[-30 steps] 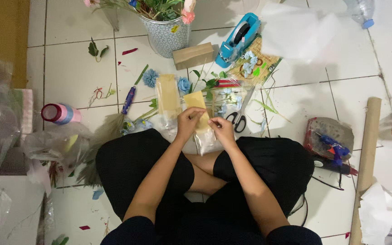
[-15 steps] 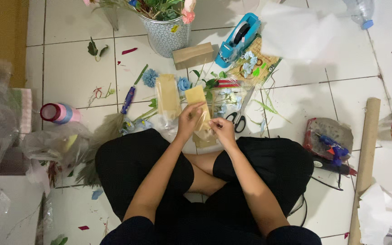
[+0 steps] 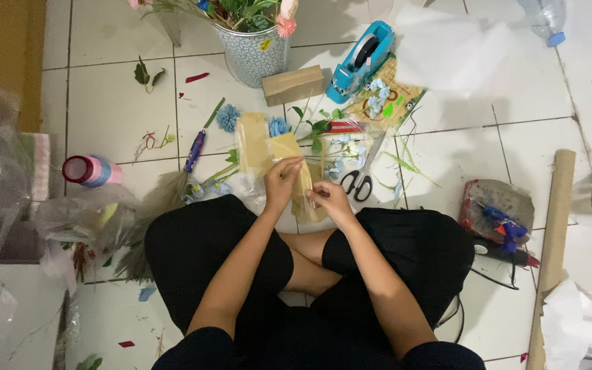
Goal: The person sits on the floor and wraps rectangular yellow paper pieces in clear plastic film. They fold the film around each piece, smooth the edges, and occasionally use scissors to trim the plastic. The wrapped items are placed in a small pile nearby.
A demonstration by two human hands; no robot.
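I sit cross-legged on a white tiled floor. My left hand (image 3: 282, 182) and my right hand (image 3: 329, 199) both grip a clear plastic sleeve holding a tan paper piece (image 3: 294, 159), just above my knees. The left hand pinches its upper part, the right hand its lower edge. A second clear sleeve with tan paper (image 3: 253, 142) lies flat on the floor just left of it. Black-handled scissors (image 3: 358, 183) lie right of my right hand.
A patterned vase of flowers (image 3: 253, 52), a brown box (image 3: 293, 85) and a blue tape dispenser (image 3: 360, 60) stand ahead. Blue flower heads and stems litter the floor. A cardboard tube (image 3: 551, 250) and glue gun (image 3: 500, 223) lie right; ribbon spool (image 3: 92, 170) left.
My hands have shifted slightly on the sleeve; the right hand has slid a little lower along its edge. Everything on the floor stays where it was.
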